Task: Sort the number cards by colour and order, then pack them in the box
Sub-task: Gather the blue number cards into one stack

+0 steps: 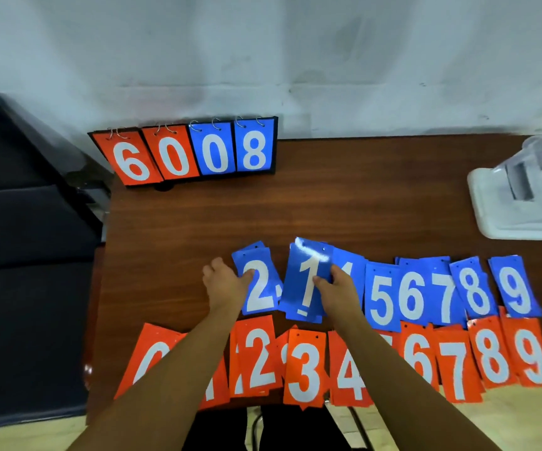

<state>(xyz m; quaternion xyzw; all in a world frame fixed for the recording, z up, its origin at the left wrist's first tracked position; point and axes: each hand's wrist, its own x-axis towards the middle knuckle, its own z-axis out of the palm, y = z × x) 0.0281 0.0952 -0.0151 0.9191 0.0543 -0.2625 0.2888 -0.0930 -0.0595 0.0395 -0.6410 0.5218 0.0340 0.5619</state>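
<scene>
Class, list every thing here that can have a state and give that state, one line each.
Blue 1 card, raised, tilted, pinched by right hand.
Blue 2 card, flat on the table, left edge gripped by left hand.
Blue 5 to 9 cards, flat, overlapping in a row.
Red cards, flat, overlapping in a row.
Scoreboard, upright, showing 6008.

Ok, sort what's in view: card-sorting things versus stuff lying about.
Job: row of blue plastic number cards; row of orange plastic number cards; blue 1 card, held by right hand; blue 2 card, held by left hand; probably the black flip scoreboard.
Lying about: white plastic device; dark padded seat.
</scene>
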